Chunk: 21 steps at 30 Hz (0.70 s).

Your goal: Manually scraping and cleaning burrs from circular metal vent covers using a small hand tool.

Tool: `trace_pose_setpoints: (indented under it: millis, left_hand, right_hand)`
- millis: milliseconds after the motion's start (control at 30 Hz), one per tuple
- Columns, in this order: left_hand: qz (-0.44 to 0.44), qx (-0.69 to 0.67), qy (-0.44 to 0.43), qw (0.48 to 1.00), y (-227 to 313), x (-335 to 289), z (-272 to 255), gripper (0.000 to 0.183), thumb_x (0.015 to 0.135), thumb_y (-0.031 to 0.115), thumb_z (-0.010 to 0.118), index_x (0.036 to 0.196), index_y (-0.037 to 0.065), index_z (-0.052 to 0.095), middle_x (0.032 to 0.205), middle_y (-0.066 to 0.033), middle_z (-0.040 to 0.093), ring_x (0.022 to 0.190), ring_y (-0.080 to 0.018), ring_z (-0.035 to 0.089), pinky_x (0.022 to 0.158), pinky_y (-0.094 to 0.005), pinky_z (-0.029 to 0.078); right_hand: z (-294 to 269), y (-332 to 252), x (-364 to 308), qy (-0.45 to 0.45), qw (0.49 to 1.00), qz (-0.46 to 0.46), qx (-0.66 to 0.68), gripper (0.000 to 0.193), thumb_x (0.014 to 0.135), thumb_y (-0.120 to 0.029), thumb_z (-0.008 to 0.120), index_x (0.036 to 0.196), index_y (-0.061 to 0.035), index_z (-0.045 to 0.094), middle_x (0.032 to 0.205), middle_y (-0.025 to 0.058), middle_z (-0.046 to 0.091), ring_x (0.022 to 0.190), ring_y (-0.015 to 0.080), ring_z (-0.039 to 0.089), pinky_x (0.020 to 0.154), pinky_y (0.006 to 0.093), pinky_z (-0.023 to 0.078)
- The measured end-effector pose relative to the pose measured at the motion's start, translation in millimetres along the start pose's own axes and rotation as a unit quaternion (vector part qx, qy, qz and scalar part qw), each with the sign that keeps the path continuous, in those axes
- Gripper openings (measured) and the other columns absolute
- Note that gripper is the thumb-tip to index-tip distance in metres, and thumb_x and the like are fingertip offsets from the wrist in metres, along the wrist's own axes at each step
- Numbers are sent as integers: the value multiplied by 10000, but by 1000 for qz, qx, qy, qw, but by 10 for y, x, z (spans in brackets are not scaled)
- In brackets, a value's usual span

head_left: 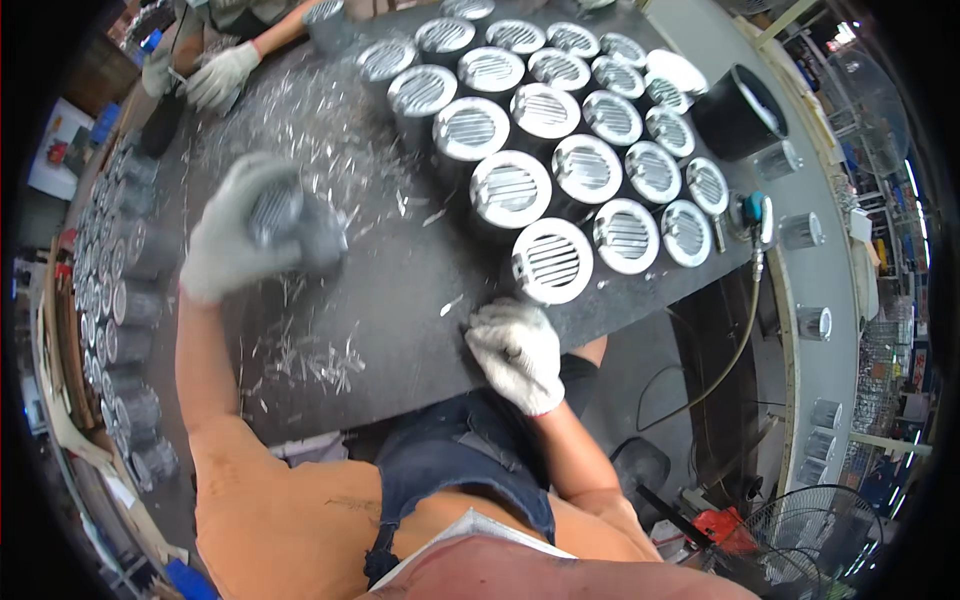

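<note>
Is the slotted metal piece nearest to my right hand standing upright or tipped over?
Upright: the slotted piece shows its round face upward on the table.

We see a matt tabletop (405,350) strewn with glossy, metallic-looking slivers (335,368). The slotted covers (553,262) on that tabletop gleam like metal; at its near edge, our right glove (517,355) is textured knitted cloth and our apron (425,470) dull fabric.

In gloved left hand (232,225): grey metal cylinder with slotted end (318,232), motion-blurred. Tilts over dark table (410,290), slotted end within grip. Just beyond gloved right hand (516,355): bright slot-faced metal cylinder (553,261). Stands upright on table, shows parallel slots facing up. Sits at near end of clustered matching cylinders (587,169).
</note>
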State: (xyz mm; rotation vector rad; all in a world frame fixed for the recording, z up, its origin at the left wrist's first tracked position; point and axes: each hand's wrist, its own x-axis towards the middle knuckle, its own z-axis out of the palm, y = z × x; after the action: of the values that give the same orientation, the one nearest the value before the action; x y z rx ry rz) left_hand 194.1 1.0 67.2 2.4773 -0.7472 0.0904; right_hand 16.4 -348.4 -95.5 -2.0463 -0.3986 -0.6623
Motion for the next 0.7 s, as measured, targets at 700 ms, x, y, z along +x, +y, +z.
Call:
trace_pose_setpoints:
  millis: [700]
  left_hand:
    - [-121, -191, 284, 932, 619, -1901, 1440, 1082, 668, 275, 1085, 1552, 41, 508, 1402, -154, 661, 1277, -274, 708, 1078, -410, 600]
  right_hand:
    - [1142, -853, 948, -231, 887, -157, 368, 170, 804, -93, 918, 884, -116, 769, 1030, 87, 829, 1068, 328, 796, 961, 442, 647]
